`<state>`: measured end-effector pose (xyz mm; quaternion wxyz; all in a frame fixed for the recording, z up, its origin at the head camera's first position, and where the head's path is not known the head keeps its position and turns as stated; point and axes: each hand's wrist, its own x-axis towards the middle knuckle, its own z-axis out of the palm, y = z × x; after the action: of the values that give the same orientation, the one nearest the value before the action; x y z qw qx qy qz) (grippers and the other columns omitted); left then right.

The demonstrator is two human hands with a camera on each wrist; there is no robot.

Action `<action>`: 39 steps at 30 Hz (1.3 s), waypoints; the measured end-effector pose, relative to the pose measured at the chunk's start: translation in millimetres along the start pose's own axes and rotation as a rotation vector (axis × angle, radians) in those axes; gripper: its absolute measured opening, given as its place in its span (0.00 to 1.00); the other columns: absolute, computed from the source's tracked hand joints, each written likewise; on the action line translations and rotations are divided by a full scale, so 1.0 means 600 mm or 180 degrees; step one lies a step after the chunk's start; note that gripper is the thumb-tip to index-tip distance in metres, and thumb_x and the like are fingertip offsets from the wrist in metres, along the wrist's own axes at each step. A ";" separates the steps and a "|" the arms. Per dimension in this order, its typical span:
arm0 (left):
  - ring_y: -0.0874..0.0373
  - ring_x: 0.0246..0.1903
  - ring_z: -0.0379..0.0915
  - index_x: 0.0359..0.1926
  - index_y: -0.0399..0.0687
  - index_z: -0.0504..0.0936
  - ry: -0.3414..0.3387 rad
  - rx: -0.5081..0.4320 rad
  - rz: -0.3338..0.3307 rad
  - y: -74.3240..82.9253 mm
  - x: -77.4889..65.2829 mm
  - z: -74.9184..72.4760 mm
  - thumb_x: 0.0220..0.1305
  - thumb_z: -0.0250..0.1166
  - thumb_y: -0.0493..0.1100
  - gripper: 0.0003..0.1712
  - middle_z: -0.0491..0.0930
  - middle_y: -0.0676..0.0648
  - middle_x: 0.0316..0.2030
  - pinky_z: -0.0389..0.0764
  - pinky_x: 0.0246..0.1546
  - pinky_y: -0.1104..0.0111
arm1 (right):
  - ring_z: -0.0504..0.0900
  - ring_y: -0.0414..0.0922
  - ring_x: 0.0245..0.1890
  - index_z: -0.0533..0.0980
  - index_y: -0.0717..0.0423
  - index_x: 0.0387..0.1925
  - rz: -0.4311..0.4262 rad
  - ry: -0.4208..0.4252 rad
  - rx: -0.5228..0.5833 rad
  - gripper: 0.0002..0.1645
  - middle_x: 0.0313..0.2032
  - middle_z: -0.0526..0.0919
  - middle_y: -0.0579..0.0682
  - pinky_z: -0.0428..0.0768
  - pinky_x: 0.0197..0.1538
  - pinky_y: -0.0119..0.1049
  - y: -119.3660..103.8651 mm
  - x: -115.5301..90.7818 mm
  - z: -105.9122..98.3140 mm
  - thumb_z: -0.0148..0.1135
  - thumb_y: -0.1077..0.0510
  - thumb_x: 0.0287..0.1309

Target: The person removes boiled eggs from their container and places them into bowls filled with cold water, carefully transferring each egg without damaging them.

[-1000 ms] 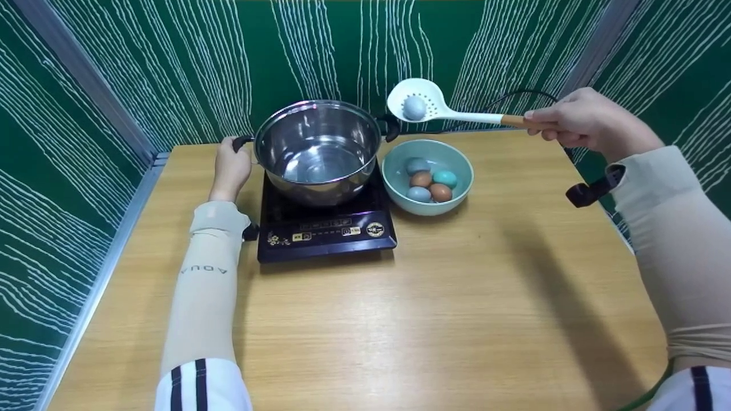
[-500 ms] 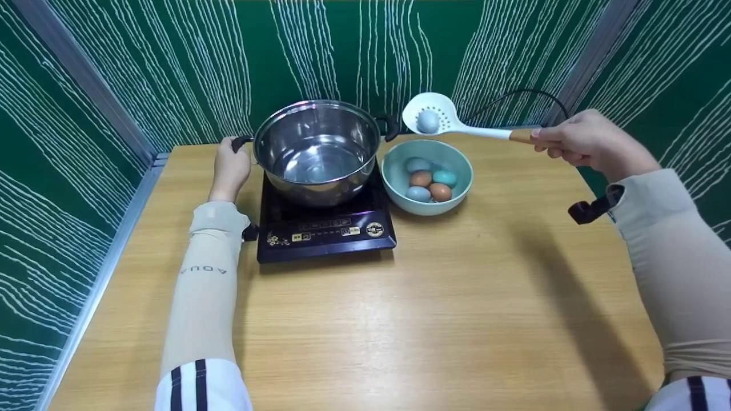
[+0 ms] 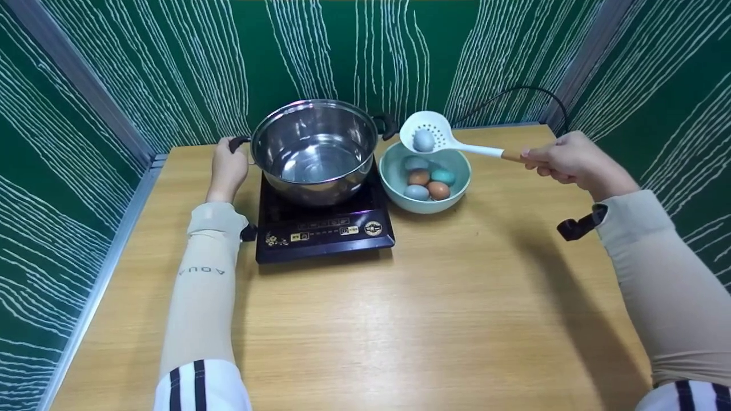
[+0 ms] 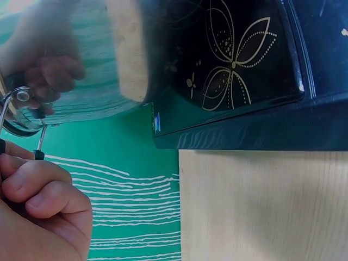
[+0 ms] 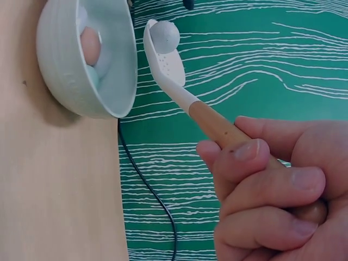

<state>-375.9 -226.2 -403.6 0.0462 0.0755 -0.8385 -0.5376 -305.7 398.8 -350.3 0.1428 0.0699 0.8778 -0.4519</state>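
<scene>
My left hand (image 3: 229, 170) grips the black side handle of a steel pot (image 3: 314, 142), its fingers curled around it in the left wrist view. The pot stands on a black induction cooktop (image 3: 325, 234), and no eggs show inside it. In my right hand (image 3: 577, 162) is the wooden handle of a white slotted ladle (image 5: 176, 89). A pale blue-grey egg (image 5: 165, 36) rests in the ladle's bowl. The ladle's head hovers over the back rim of a light green bowl (image 3: 462, 182). Inside that bowl lie several eggs (image 3: 438, 190), some brown, some bluish, one turquoise.
A wooden table (image 3: 365, 331) carries everything. Green walls with white wavy lines stand close behind and at both sides. A black cable (image 5: 147, 185) runs behind the table's back edge at the right.
My right hand has lowered the ladle and its egg from above the table's back edge toward the green bowl. My left hand keeps its grip on the pot handle.
</scene>
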 end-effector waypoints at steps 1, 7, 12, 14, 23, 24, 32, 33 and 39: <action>0.47 0.73 0.62 0.75 0.37 0.64 0.0012 -0.0007 0.0017 -0.001 0.000 0.000 0.86 0.39 0.42 0.25 0.68 0.37 0.74 0.62 0.78 0.52 | 0.65 0.38 0.16 0.90 0.48 0.44 -0.0018 0.0000 -0.0013 0.20 0.24 0.77 0.41 0.64 0.22 0.33 0.003 0.001 0.003 0.63 0.40 0.78; 0.47 0.67 0.64 0.71 0.33 0.66 0.0076 -0.0070 0.0157 -0.003 -0.001 0.002 0.84 0.42 0.41 0.24 0.69 0.37 0.68 0.65 0.72 0.56 | 0.66 0.38 0.17 0.88 0.55 0.50 -0.0053 0.0047 -0.0124 0.24 0.24 0.77 0.42 0.65 0.22 0.34 0.017 0.004 0.023 0.63 0.39 0.78; 0.48 0.70 0.64 0.73 0.35 0.65 0.0040 -0.0110 0.0112 -0.004 -0.001 0.000 0.85 0.42 0.41 0.24 0.68 0.36 0.71 0.64 0.75 0.55 | 0.67 0.40 0.19 0.85 0.62 0.55 -0.0057 0.0108 -0.0237 0.29 0.25 0.78 0.43 0.66 0.24 0.34 0.026 0.006 0.045 0.62 0.39 0.78; 0.48 0.68 0.64 0.73 0.35 0.65 0.0034 -0.0123 0.0104 -0.004 -0.002 -0.001 0.85 0.41 0.41 0.24 0.69 0.36 0.70 0.64 0.74 0.56 | 0.67 0.40 0.20 0.84 0.64 0.56 -0.0057 0.0109 -0.0276 0.30 0.25 0.78 0.43 0.65 0.24 0.34 0.030 0.008 0.058 0.61 0.40 0.79; 0.49 0.66 0.64 0.73 0.37 0.65 -0.0009 -0.0093 0.0091 -0.002 -0.001 0.000 0.86 0.41 0.43 0.24 0.69 0.40 0.66 0.65 0.70 0.58 | 0.71 0.50 0.34 0.87 0.66 0.53 -0.0125 0.0337 -0.0475 0.28 0.27 0.78 0.46 0.69 0.36 0.41 0.036 0.005 0.103 0.61 0.42 0.79; 0.49 0.66 0.63 0.74 0.37 0.65 -0.0013 -0.0096 0.0073 -0.002 0.000 -0.001 0.86 0.41 0.43 0.24 0.68 0.40 0.67 0.65 0.71 0.57 | 0.72 0.51 0.35 0.87 0.65 0.53 -0.0146 0.0366 -0.0494 0.28 0.27 0.79 0.47 0.69 0.37 0.42 0.035 0.003 0.106 0.62 0.42 0.79; 0.47 0.70 0.63 0.74 0.37 0.64 0.0007 -0.0075 0.0069 0.001 0.000 -0.001 0.86 0.41 0.43 0.25 0.68 0.36 0.72 0.64 0.77 0.52 | 0.73 0.53 0.39 0.87 0.67 0.53 -0.0346 0.0545 -0.0719 0.29 0.36 0.82 0.55 0.73 0.36 0.41 0.032 -0.011 0.121 0.62 0.42 0.79; 0.47 0.70 0.63 0.74 0.36 0.64 0.0026 -0.0067 0.0088 0.000 -0.001 -0.001 0.86 0.41 0.42 0.25 0.68 0.36 0.71 0.64 0.75 0.53 | 0.73 0.52 0.38 0.87 0.67 0.53 -0.0374 0.0576 -0.0750 0.29 0.36 0.82 0.55 0.73 0.35 0.41 0.032 -0.011 0.123 0.62 0.43 0.79; 0.47 0.67 0.65 0.71 0.33 0.66 0.0078 -0.0077 0.0189 -0.004 -0.001 0.003 0.84 0.41 0.41 0.24 0.70 0.34 0.69 0.66 0.71 0.56 | 0.73 0.51 0.37 0.87 0.68 0.52 -0.0397 0.0722 -0.0758 0.30 0.36 0.82 0.55 0.72 0.32 0.39 0.035 -0.013 0.125 0.62 0.43 0.79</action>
<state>-375.6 -225.7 -406.4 0.0734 0.0566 -0.8332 -0.5451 -278.9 349.9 -405.3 0.0219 0.0484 0.9382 -0.3420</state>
